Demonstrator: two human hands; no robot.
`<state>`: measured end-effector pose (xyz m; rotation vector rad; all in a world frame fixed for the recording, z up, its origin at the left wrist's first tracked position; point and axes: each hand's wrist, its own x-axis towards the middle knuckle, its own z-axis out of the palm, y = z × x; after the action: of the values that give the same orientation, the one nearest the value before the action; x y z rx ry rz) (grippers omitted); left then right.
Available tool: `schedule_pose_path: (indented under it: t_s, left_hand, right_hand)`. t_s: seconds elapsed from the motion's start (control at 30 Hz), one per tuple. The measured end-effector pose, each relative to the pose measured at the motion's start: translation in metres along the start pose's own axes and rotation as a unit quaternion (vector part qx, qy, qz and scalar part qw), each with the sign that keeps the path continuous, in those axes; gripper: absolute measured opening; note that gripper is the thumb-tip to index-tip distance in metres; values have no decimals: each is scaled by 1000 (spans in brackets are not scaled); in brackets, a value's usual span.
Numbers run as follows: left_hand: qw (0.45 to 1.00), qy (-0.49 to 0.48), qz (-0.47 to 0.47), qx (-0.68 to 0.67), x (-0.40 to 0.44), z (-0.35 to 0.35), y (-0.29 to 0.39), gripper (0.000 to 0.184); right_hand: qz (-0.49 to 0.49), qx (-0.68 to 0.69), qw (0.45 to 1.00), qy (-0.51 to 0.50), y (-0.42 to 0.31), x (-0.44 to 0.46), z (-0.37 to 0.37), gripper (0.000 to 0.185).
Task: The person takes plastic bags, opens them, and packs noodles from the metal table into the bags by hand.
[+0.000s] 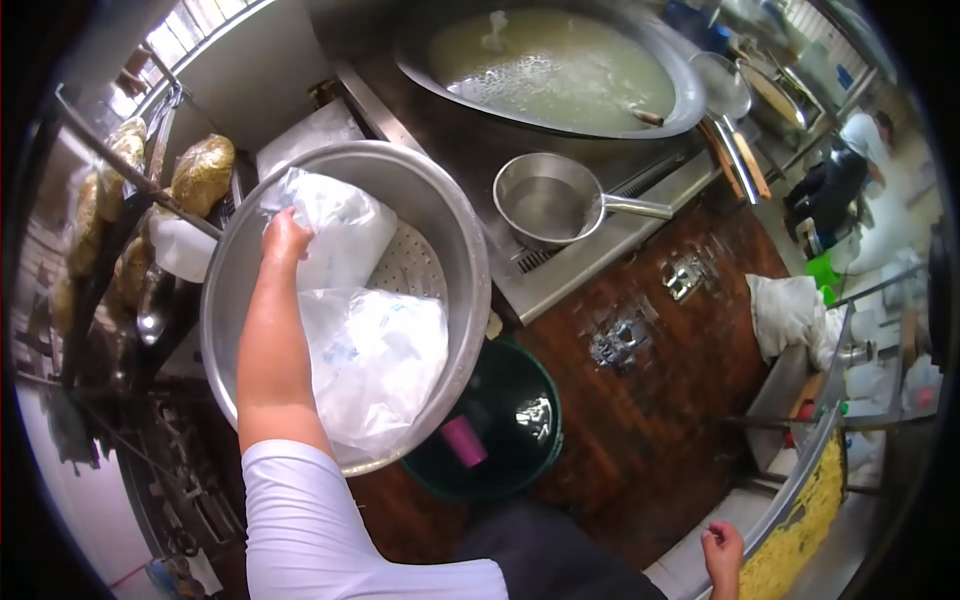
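Note:
My left hand (287, 238) is closed on the upper edge of a white plastic bag (345, 225), inside a large metal basin (465, 250). A second white plastic bag (385, 355) lies below it in the same basin. Part of a perforated metal plate (412, 262) shows beside the bags at the basin's bottom. At the lower right, my right hand (722, 548) has its fingers curled near the rim of a long tray (800, 500) of yellow food. Whether that hand holds anything is too small to tell.
A wide wok (685, 95) of cloudy liquid stands above a metal saucepan (548, 200). Below is a dark green tub (510, 440) with a pink cup (463, 441). Bagged goods (203, 172) hang at left. A person (845, 165) is at the far right. The floor (640, 430) is wet.

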<state>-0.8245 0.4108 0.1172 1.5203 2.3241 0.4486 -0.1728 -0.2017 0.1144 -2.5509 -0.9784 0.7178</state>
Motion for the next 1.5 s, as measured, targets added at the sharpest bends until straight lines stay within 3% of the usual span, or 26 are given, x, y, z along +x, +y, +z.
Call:
schedule_pose_path:
  t_s: [0.1, 0.17, 0.2, 0.27, 0.33, 0.53, 0.67, 0.7, 0.77, 0.8, 0.87, 1.0, 1.07, 1.2, 1.27, 1.33, 1.47, 1.5]
  left_hand:
    - [1000, 9, -4, 15, 1, 7, 16, 42]
    - [993, -111, 17, 24, 16, 19, 7, 29]
    - [993, -112, 21, 23, 22, 24, 1, 29]
    - [987, 57, 108, 105, 29, 35, -5, 23]
    - [978, 111, 139, 113, 22, 22, 2, 25]
    - [963, 84, 116, 226, 20, -26, 9, 29]
    - [980, 127, 100, 115, 32, -42, -2, 30]
    - [981, 161, 109, 13, 39, -44, -9, 31]
    - [953, 221, 138, -152, 57, -48, -28, 34]
    - [945, 194, 87, -247, 59, -54, -30, 33]
    - [902, 233, 108, -348, 61, -60, -34, 28]
    - [860, 307, 170, -370, 24, -92, -13, 25]
    - [793, 381, 181, -440, 4, -111, 1, 27]
    - [764, 373, 167, -500, 7, -130, -6, 30]
    - [778, 389, 157, -467, -21, -144, 8, 31]
    - [682, 346, 157, -625, -77, -151, 47, 30]
    - [719, 298, 123, -616, -103, -123, 56, 16]
    - [696, 278, 138, -647, -107, -112, 61, 16]
  right_hand:
    - [16, 6, 1000, 2, -16, -4, 1, 24]
    - [18, 16, 1000, 7, -14, -10, 7, 24]
    - [17, 23, 1000, 10, -14, -12, 9, 23]
    - [27, 20, 999, 0, -14, -16, 12, 23]
    - [38, 15, 999, -9, -19, -23, 8, 24]
    - [66, 33, 997, -11, -56, -21, 0, 28]
    - [33, 40, 999, 11, -59, -19, 1, 29]
    - [28, 50, 998, 7, -59, -19, 3, 29]
    - [23, 56, 998, 3, -53, -18, 8, 29]
    - [20, 61, 998, 5, -49, -18, 10, 29]
    - [20, 69, 997, -2, -39, -16, 14, 28]
    - [2, 84, 996, 0, -44, -15, 17, 27]
    - [7, 88, 996, 1, -39, -13, 18, 27]
    - [-3, 90, 996, 13, -51, -15, 16, 27]
    - [-20, 94, 995, 18, -59, -14, 18, 26]
    - [-36, 91, 995, 19, -75, -14, 19, 25]
    - [-106, 144, 984, -23, -155, 0, 25, 25]
    - [-154, 131, 979, -28, -179, 0, 25, 25]
